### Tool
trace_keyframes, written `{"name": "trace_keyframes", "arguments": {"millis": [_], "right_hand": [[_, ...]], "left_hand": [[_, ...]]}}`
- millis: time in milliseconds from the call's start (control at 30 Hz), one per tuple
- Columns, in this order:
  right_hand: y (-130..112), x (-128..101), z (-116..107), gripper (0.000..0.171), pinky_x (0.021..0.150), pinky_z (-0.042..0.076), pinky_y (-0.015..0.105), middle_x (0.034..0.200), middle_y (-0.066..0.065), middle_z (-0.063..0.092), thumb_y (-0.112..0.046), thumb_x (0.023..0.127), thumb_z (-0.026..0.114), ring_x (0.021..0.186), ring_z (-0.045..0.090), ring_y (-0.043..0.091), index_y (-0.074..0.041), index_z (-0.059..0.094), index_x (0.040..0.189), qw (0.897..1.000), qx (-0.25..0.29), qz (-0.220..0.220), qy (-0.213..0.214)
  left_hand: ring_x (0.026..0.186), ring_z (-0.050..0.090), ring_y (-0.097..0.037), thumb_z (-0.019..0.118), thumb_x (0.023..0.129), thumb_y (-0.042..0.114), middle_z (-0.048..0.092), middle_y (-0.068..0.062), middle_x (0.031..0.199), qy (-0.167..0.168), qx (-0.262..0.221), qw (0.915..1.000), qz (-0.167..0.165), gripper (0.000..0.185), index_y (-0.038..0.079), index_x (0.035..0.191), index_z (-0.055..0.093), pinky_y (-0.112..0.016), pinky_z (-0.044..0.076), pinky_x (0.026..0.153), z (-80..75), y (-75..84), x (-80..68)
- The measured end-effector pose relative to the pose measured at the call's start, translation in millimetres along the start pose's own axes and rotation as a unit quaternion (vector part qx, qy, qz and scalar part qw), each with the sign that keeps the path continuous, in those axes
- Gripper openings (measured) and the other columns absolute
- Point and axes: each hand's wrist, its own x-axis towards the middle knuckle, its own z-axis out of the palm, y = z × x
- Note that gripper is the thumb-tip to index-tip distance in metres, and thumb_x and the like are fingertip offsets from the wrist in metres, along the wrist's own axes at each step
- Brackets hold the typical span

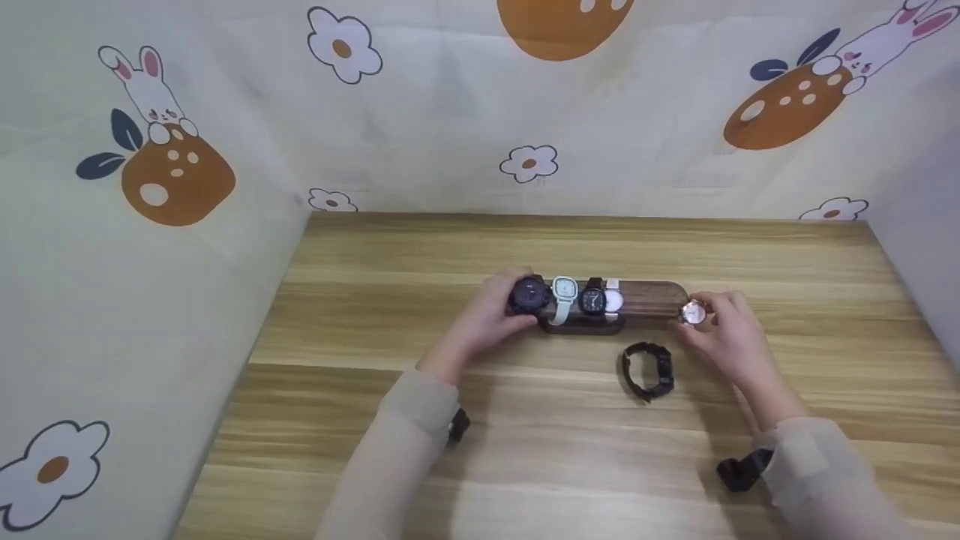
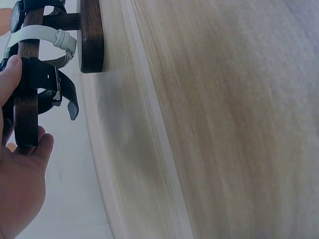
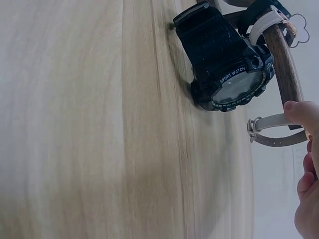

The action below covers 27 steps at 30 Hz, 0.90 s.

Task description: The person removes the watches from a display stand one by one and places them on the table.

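Left hand (image 1: 491,311) gripping stand (image 1: 645,298), right hand (image 1: 724,330) pinching watch (image 1: 693,313)

The counter (image 1: 525,450) is pale wood-grain laminate with a smooth, low sheen. The watch stand (image 1: 645,298) at mid-frame is dark, polished wood. Below it to the right, the sport watch (image 3: 224,69) looks like matt black plastic with a ribbed strap and glossy glass. The mint watch (image 1: 562,296) has a smooth rubbery band. The backdrop (image 1: 450,135) is soft printed cloth.
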Motion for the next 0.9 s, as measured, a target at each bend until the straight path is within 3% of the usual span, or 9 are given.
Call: {"name": "trace_keyframes", "arguments": {"millis": [233, 567, 900], "right_hand": [[2.3, -5.0, -4.2, 0.045, 0.068, 0.042, 0.039, 0.093, 0.016, 0.047, -0.006, 0.072, 0.079, 0.081, 0.047, 0.028, 0.006, 0.058, 0.110, 1.000, -0.008, -0.019, 0.019], [2.4, -12.7, -16.2, 0.047, 0.070, 0.044, 0.040, 0.092, 0.015, 0.047, -0.005, 0.072, 0.077, 0.082, 0.049, 0.028, 0.005, 0.058, 0.113, 1.000, -0.010, -0.018, -0.001], [-5.7, -17.2, -22.8, 0.045, 0.066, 0.042, 0.035, 0.090, 0.014, 0.050, -0.009, 0.071, 0.079, 0.080, 0.049, 0.027, 0.006, 0.059, 0.109, 0.998, -0.025, -0.049, 0.007]], "left_hand": [[0.127, 0.040, -0.027, 0.073, 0.080, 0.019, 0.044, -0.013, 0.138, -0.002, -0.013, 0.9999, -0.010, 0.070, 0.008, 0.139, 0.038, -0.038, 0.028, 0.109, -0.3, 1.5, 0.7], [0.127, 0.039, -0.026, 0.073, 0.080, 0.020, 0.043, -0.013, 0.139, -0.005, -0.013, 0.9998, -0.013, 0.070, 0.008, 0.140, 0.037, -0.039, 0.028, 0.109, -0.4, 1.1, -0.4], [0.127, 0.040, -0.026, 0.073, 0.081, 0.019, 0.044, -0.013, 0.139, -0.004, -0.015, 0.9998, -0.016, 0.070, 0.008, 0.140, 0.037, -0.038, 0.028, 0.109, 0.3, 0.8, -0.1]]}}
